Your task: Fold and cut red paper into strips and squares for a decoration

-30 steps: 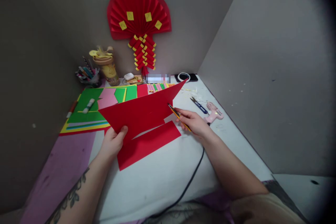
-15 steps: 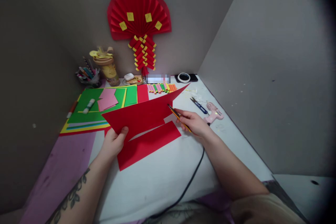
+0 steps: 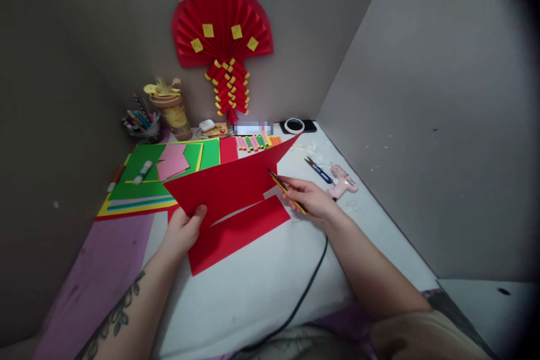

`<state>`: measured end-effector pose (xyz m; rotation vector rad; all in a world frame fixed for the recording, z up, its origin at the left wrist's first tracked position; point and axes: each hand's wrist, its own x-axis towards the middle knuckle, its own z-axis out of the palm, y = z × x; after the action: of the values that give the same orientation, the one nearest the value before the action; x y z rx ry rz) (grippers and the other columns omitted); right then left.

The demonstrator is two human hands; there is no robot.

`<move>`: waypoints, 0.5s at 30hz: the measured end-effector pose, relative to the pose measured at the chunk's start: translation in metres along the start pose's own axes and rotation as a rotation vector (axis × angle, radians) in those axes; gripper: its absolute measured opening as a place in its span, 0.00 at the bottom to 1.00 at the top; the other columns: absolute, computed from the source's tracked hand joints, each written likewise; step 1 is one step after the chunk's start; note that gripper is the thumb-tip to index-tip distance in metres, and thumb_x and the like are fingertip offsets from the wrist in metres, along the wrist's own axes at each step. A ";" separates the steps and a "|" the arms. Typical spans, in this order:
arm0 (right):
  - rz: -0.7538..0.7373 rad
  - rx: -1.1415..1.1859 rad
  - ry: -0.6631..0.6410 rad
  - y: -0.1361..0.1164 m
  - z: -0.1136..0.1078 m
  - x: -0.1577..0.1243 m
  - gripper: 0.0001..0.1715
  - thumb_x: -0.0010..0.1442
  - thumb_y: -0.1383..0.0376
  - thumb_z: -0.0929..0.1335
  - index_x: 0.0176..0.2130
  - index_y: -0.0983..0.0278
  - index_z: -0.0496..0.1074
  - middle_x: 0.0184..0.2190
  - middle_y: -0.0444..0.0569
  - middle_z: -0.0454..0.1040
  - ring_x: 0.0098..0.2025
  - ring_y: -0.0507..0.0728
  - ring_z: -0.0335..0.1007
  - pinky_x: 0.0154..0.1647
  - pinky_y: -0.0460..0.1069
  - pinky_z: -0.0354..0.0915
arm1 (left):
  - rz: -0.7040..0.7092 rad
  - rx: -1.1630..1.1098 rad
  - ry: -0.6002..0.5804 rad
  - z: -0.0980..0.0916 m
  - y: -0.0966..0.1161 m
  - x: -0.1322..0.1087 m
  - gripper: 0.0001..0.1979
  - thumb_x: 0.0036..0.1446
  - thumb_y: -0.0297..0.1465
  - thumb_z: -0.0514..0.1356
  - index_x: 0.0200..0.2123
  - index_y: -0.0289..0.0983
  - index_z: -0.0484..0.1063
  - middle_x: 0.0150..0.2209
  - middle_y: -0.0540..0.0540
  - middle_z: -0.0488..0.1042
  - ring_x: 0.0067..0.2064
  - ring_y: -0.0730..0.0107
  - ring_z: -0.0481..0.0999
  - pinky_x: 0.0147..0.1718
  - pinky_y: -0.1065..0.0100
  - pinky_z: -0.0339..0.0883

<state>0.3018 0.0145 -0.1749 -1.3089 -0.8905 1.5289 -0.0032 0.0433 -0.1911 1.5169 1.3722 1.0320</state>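
My left hand (image 3: 185, 230) grips the lower left corner of a sheet of red paper (image 3: 228, 188), thumb on top. The sheet is lifted and tilted above the table. Closed around a slim yellow-and-black craft knife (image 3: 291, 196), my right hand (image 3: 310, 199) is by the sheet's right side. The knife's dark tip points up and left at the red sheet; I cannot tell whether it touches. Below the sheet a red paper strip (image 3: 242, 236) lies on the white tabletop, with a narrow gap showing between them.
Green sheets (image 3: 143, 160), pink paper pieces (image 3: 172, 163) and a glue stick (image 3: 143, 172) lie left. Small rolled tubes (image 3: 253, 143) sit behind. Snips (image 3: 318, 170) and a pink glue gun (image 3: 343, 181) with a black cord (image 3: 312, 281) are right. A red fan (image 3: 223, 22) hangs on the wall.
Hands, red sheet and knife hold almost the same place. The whole view has shifted very slightly.
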 end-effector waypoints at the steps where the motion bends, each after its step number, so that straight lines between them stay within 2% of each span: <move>1: 0.008 0.007 -0.001 0.000 0.000 0.000 0.36 0.48 0.67 0.70 0.57 0.67 0.66 0.24 0.44 0.71 0.18 0.46 0.58 0.17 0.42 0.51 | 0.001 0.007 -0.003 0.000 0.000 0.000 0.24 0.51 0.47 0.58 0.43 0.35 0.75 0.45 0.41 0.77 0.50 0.48 0.72 0.51 0.55 0.66; 15: 0.000 -0.011 -0.017 0.002 0.001 0.000 0.38 0.46 0.67 0.70 0.58 0.67 0.65 0.22 0.43 0.70 0.17 0.45 0.56 0.16 0.42 0.50 | 0.020 -0.002 -0.017 0.000 -0.002 0.000 0.22 0.52 0.46 0.58 0.43 0.36 0.75 0.44 0.42 0.77 0.49 0.52 0.73 0.49 0.60 0.67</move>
<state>0.3003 0.0144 -0.1764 -1.3057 -0.9104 1.5394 -0.0037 0.0436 -0.1935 1.5369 1.3460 1.0298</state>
